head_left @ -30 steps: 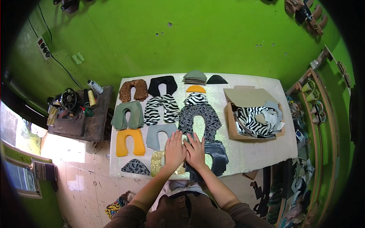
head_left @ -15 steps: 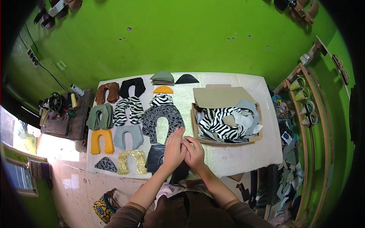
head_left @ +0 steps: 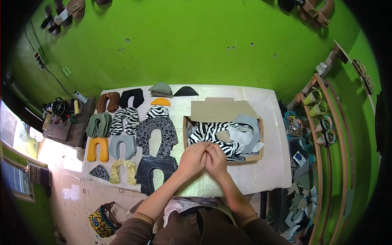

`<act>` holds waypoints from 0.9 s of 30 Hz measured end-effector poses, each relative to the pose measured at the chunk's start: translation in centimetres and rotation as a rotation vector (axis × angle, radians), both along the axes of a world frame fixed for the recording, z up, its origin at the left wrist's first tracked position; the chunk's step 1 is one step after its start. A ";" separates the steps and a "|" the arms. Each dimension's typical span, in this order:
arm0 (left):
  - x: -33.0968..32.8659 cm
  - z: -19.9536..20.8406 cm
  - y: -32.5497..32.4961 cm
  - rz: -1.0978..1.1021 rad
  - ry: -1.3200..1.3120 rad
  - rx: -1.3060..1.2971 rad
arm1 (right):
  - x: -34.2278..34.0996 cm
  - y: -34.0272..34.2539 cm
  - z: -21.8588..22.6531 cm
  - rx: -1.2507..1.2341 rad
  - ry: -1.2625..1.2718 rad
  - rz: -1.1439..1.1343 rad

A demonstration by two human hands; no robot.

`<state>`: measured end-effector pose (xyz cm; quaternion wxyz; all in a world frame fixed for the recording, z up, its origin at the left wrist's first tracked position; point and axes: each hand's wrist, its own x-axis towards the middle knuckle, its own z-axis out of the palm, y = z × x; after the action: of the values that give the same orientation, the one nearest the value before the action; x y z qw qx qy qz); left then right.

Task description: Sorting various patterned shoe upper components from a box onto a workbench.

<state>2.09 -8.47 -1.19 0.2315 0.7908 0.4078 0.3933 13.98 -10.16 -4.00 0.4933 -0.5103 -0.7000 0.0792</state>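
My left hand point(head_left: 193, 161) and my right hand point(head_left: 216, 162) meet at the fingertips over the near edge of an open cardboard box point(head_left: 243, 160). Both are closed, fingers curled and pressed together; whether anything is between them is hidden. Zebra-print pieces point(head_left: 208, 131) and grey offcuts point(head_left: 252, 128) fill the box, the hands covering its near left corner. To the left lie stacks of U-shaped cut pieces: dark grey ones point(head_left: 148, 168) nearest my left forearm, black-and-grey patterned ones point(head_left: 143, 136) behind them, and glittery gold ones point(head_left: 118, 171) beside.
More U-shaped stacks in mustard point(head_left: 92, 150), light grey point(head_left: 116, 149), green and brown fill the table's left side. Half-round green pieces point(head_left: 160, 90) and a black one point(head_left: 186, 91) lie at the back. A sewing machine point(head_left: 58, 107) stands left; a wooden sandal rack point(head_left: 347, 171) stands right.
Both hands have moved right across the table toward the box, and their extended fingers have curled in. The dark grey stack is now uncovered. The view has shifted slightly.
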 end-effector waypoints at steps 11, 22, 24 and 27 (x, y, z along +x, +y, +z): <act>3.6 0.9 6.6 -0.157 0.212 -0.130 | 12.2 3.4 0.1 -0.056 -0.181 -0.578; 5.6 -0.3 8.7 -0.241 0.019 -0.444 | 16.0 6.0 0.3 -0.554 0.006 -0.573; 5.8 -0.1 8.7 -0.251 0.016 -0.420 | 16.2 6.2 1.2 -0.492 0.116 -0.374; 5.8 1.0 8.8 -0.240 0.059 -0.436 | 15.8 6.7 2.9 -0.400 0.056 -0.252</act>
<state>7.88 0.33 -0.18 0.4299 0.7759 0.3929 0.2425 29.82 -3.50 -1.06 0.4074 -0.6788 -0.5873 0.1682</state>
